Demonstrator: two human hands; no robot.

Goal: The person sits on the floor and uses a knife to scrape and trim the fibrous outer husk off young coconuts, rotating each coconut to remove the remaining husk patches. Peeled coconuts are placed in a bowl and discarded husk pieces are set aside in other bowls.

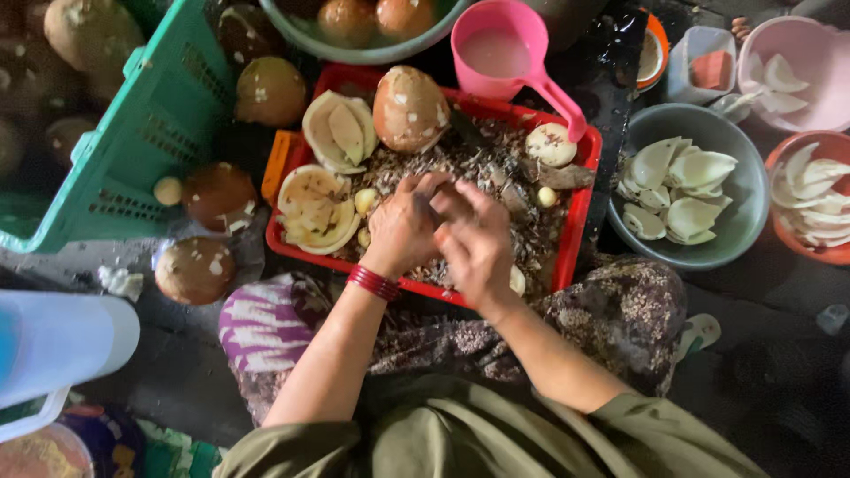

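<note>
My left hand (403, 226), with red bangles at the wrist, and my right hand (478, 243) are pressed together over a red tray (580, 199) full of brown husk scraps. Both hands close around something small between them; what it is stays hidden by the fingers. In the tray lie a whole brown coconut (409, 108), a split shell with white flesh (339, 131), cut shell pieces (312, 212) and a round white slice (551, 143). A pink scoop (500, 49) of cloudy liquid rests at the tray's far edge.
A grey bowl (739, 159) of white coconut flesh pieces sits right of the tray; an orange bowl (819, 146) and a pink bowl (810, 62) hold more. Left are a tipped green basket (150, 124) and loose coconuts (195, 270). A white bucket (62, 341) stands at lower left.
</note>
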